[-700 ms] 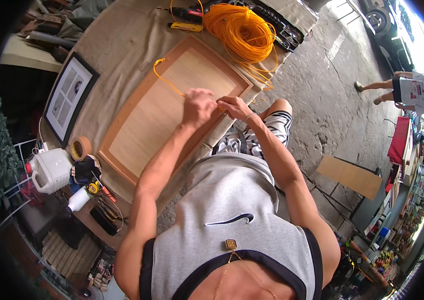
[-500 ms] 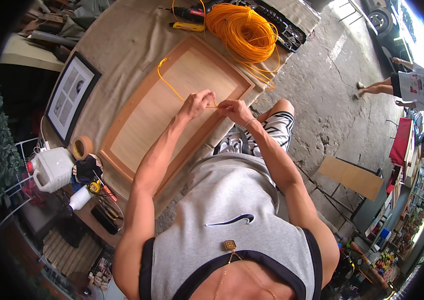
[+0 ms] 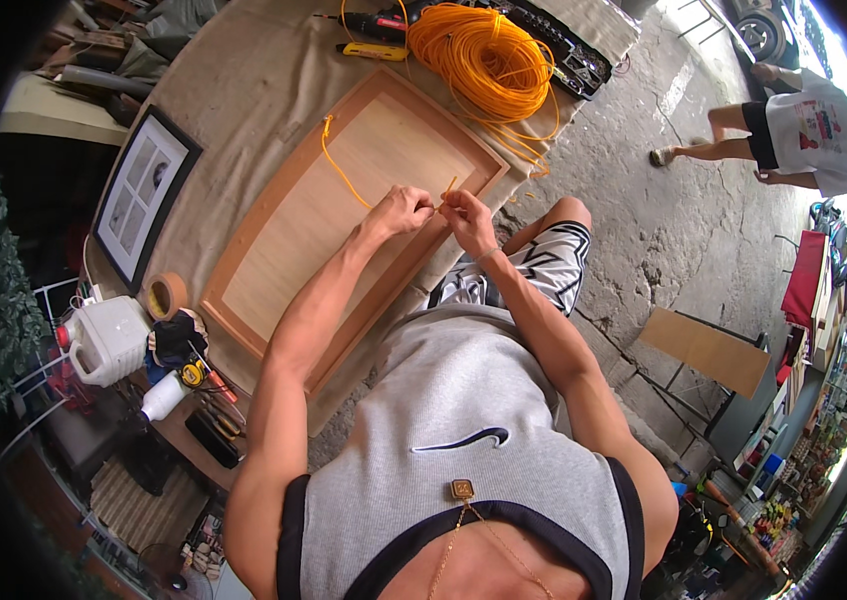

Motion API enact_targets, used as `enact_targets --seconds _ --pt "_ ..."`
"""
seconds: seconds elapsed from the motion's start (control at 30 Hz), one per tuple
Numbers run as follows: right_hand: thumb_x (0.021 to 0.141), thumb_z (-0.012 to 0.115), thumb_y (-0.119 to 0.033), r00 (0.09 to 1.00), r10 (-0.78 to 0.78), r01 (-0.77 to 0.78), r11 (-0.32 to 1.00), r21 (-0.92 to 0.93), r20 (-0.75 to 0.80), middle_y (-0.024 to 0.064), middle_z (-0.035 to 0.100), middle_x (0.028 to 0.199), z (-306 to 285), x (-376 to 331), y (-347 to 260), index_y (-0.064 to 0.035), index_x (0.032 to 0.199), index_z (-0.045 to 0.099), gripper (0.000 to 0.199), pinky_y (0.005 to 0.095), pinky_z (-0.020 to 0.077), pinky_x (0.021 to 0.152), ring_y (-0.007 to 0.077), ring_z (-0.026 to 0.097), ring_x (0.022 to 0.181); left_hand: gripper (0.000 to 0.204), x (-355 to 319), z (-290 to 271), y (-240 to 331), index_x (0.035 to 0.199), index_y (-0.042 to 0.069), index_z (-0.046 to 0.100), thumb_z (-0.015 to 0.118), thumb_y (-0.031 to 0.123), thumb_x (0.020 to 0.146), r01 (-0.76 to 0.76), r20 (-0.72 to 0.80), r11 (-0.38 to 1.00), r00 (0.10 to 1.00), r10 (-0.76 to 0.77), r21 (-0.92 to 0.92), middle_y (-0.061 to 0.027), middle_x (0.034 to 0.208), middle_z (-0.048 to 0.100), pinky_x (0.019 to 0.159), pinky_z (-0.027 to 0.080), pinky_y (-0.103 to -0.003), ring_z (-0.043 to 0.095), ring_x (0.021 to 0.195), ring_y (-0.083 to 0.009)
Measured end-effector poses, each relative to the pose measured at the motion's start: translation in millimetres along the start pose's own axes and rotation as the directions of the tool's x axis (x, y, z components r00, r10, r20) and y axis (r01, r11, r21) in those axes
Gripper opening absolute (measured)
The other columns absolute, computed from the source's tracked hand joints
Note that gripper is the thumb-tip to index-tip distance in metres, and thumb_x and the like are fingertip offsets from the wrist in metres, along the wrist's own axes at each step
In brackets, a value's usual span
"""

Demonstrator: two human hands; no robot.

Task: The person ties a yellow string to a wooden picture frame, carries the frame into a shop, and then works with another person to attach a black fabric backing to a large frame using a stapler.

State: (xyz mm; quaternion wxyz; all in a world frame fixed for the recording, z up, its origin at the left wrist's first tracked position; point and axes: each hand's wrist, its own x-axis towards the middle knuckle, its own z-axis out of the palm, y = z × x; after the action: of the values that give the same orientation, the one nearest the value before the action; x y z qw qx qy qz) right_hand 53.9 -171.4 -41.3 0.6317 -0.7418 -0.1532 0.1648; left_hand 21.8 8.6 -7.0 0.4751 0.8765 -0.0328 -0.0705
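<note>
Over a wooden frame with a light panel inside (image 3: 256, 222), my two hands meet close together near its right side. A thin orange cord (image 3: 340, 172) runs from a knot at the frame's far edge to my left hand (image 3: 401, 210), whose fingers are closed on it. My right hand (image 3: 467, 217) pinches the cord beside it, and a short loose end sticks up above its fingers. The stretch of cord between the hands is mostly hidden by my fingers.
Beyond the frame sit a big coil of orange cord (image 3: 484, 62), a yellow utility knife (image 3: 372, 51) and a power drill (image 3: 380, 24). To the left are a black picture frame (image 3: 180, 146), a tape roll (image 3: 166, 296) and a white jug (image 3: 109, 340). Another person (image 3: 804, 135) walks at right.
My right hand has turned upward and its fingers have closed nearer the left hand; the cord's end now points up. The walking person has come closer.
</note>
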Motion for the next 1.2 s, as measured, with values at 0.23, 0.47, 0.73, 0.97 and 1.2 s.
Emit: enact_targets --seconds 0.23,0.47,0.73,0.97,1.2 --pt "0.085 0.06 -0.005 0.959 0.224 -0.255 0.95 0.179 0.174 0.0033 0.063 0.081 -9 12 -2 0.003 0.116 0.055 0.033 0.0196 0.0419 0.054 0.0067 0.054 0.064 0.009 -2 8 1 0.08 0.003 0.063 0.063 0.004 0.071 -0.306 -0.115 0.91 0.93 0.348 0.281 -0.0117 0.077 0.063 0.068 0.049 -0.039 0.061 0.074 -0.0305" --pt "0.081 0.062 -0.007 0.906 0.36 -0.404 0.893 0.199 0.222 0.0022 0.064 0.075 -18 24 -17 0.0044 0.103 0.065 0.025 0.0221 0.0439 0.052 0.0081 0.055 0.06 0.014 -8 12 7 0.085 0.004 0.058 0.064 0.004 0.073 -0.521 -0.235 0.786 0.762 0.604 0.333 -0.0079 0.082 0.061 0.074 0.046 -0.04 0.058 0.077 -0.0285" --pt "0.085 0.064 -0.012 0.972 0.208 -0.215 0.975 0.056 0.11 0.0025 0.062 0.07 -12 26 -16 0.0036 0.097 0.066 0.019 0.025 0.0441 0.054 0.0087 0.055 0.059 0.008 -14 42 -5 0.085 0.008 0.059 0.065 0.012 0.08 -0.213 -0.497 0.935 0.801 0.333 0.283 -0.0029 0.076 0.061 0.071 0.037 -0.036 0.057 0.07 -0.0233" --pt "0.083 0.06 -0.01 0.959 -0.135 0.212 0.925 -0.314 0.248 0.0146 0.064 0.075 -23 22 -30 0.001 0.089 0.063 0.013 0.0337 0.0489 0.062 0.0239 0.063 0.066 0.009 -18 52 -11 0.084 0.009 0.061 0.066 0.016 0.082 -0.142 -0.557 0.959 0.789 0.258 0.244 -0.0018 0.075 0.062 0.072 0.037 -0.036 0.058 0.068 -0.0209" --pt "0.076 0.057 -0.007 0.91 -0.149 0.332 0.821 -0.464 0.387 0.017 0.06 0.076 -20 26 -55 0.0002 0.08 0.059 0.008 0.0421 0.0491 0.066 0.0372 0.061 0.073 0.009 -18 27 -7 0.082 0.009 0.063 0.065 0.017 0.083 -0.2 -0.416 0.93 0.851 0.322 0.309 -0.002 0.075 0.063 0.071 0.037 -0.035 0.06 0.069 -0.0201"
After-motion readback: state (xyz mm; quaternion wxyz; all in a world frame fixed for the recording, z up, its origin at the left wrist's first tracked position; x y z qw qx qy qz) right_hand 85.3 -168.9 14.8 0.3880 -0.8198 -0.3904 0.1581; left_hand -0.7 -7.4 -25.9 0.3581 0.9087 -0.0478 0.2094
